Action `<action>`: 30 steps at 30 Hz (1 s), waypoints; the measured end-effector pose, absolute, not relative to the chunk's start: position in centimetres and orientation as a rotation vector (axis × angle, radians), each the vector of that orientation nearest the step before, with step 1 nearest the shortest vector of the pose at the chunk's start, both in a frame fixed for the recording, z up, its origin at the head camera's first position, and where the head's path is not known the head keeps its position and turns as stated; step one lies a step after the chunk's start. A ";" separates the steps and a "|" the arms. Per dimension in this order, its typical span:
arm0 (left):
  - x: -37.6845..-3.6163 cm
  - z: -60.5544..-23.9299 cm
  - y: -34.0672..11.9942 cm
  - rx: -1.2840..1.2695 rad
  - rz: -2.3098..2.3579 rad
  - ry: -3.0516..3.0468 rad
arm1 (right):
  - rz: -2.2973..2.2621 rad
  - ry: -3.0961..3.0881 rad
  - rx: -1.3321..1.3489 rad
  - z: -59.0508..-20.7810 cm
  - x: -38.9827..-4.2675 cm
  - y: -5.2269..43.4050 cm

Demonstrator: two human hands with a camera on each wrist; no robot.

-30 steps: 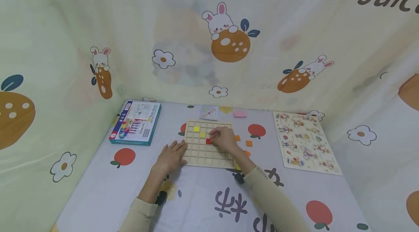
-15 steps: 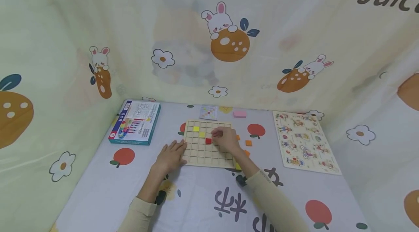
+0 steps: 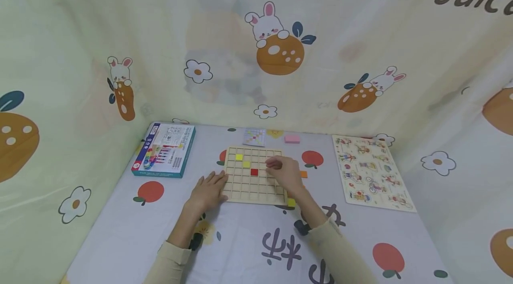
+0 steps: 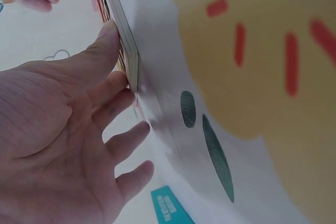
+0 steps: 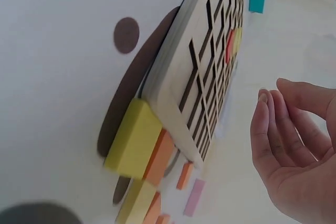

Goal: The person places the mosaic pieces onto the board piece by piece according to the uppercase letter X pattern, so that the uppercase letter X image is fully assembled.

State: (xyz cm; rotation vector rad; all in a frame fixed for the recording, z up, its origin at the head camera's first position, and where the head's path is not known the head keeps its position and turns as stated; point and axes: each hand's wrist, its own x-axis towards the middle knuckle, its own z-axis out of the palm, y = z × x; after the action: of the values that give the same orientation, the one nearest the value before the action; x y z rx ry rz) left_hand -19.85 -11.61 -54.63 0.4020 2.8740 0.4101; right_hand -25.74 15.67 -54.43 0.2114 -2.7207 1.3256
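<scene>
A wooden grid board (image 3: 242,188) lies on the table, with two yellow squares (image 3: 239,157) and one red square (image 3: 254,172) set in a diagonal line of cells. At its left edge rests my left hand (image 3: 207,192), fingers spread, thumb against the board's side in the left wrist view. My right hand (image 3: 286,177) hovers over the right part of the grid. In the right wrist view its thumb and bent fingers stand apart with nothing between them. Beside the board's right edge lie yellow blocks (image 5: 135,139) and orange blocks (image 5: 159,158), partly hidden by the right arm in the head view.
Behind the board lie a small pattern card (image 3: 254,137) and a pink block (image 3: 292,139). A flat printed box (image 3: 164,150) is at the back left. To the right lies a board with printed figures (image 3: 372,172). A patterned curtain (image 3: 224,30) surrounds the table.
My right hand has drawn away from the red square and moved right across the grid, uncovering that square. The left hand stays at the board's edge.
</scene>
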 end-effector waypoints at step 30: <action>-20.0 -55.0 -11.9 0.435 0.415 2.859 | 1.035 -3.036 -0.060 -55.0 -20.4 23.7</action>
State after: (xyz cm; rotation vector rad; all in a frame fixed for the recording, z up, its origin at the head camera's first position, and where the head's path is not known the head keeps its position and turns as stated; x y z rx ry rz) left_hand -20.03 -11.91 -54.97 0.4346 2.8586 0.4153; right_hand -20.38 23.72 -54.96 -0.0603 -3.0363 1.0351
